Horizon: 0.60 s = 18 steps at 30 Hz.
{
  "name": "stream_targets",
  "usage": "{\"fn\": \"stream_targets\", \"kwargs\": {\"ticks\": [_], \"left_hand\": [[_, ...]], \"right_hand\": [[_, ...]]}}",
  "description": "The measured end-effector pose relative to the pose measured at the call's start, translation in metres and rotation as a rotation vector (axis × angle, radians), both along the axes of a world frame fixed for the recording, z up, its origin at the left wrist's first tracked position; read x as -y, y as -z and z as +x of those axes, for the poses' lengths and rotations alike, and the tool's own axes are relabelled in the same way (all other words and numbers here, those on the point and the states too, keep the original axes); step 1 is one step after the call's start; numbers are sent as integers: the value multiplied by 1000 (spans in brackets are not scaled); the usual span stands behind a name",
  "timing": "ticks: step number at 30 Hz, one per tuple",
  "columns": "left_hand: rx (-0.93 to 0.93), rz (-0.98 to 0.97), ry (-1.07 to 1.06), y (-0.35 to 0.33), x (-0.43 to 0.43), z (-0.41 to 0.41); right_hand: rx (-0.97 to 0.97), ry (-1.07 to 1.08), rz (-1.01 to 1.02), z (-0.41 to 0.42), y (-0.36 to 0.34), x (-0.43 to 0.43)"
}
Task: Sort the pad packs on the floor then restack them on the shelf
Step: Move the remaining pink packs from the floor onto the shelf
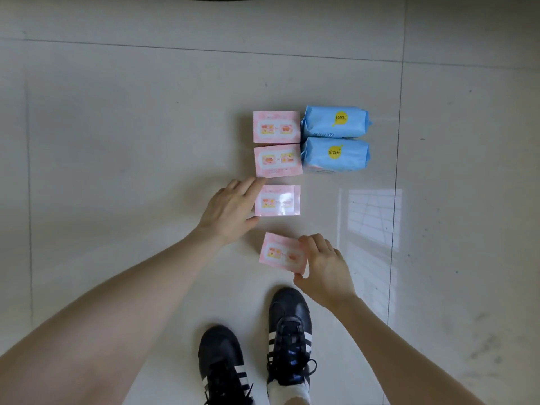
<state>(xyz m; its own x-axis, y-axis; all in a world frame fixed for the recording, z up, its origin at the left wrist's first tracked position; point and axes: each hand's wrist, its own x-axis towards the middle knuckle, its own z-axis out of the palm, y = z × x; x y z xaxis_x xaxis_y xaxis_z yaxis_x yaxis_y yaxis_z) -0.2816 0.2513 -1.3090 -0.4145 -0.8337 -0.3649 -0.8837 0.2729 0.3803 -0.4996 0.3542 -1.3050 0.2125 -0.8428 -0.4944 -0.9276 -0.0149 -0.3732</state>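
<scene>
Even daylight; window refl. (371, 217) on floor (117, 141); fisheye edges

Four pink pad packs (277, 127) in a column, two blue packs (336, 121) alongside

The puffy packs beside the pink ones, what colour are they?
The puffy packs are light blue with yellow spots; head view.

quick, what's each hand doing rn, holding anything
Left hand: open, straight fingers beside the left edge of the second-nearest pink pack.
Right hand: closed, pinching the right end of the nearest pink pack.
</scene>
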Motion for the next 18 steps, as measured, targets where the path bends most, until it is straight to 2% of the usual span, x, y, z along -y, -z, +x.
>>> {"fn": "stream_targets", "kwargs": {"ticks": [11, 18], "left_hand": [[11, 99, -126, -66, -20, 9], [-1, 133, -345, -146, -26, 15]], "right_hand": [[13, 82, 122, -6, -70, -8], [3, 117, 104, -3, -141, -1]]}}
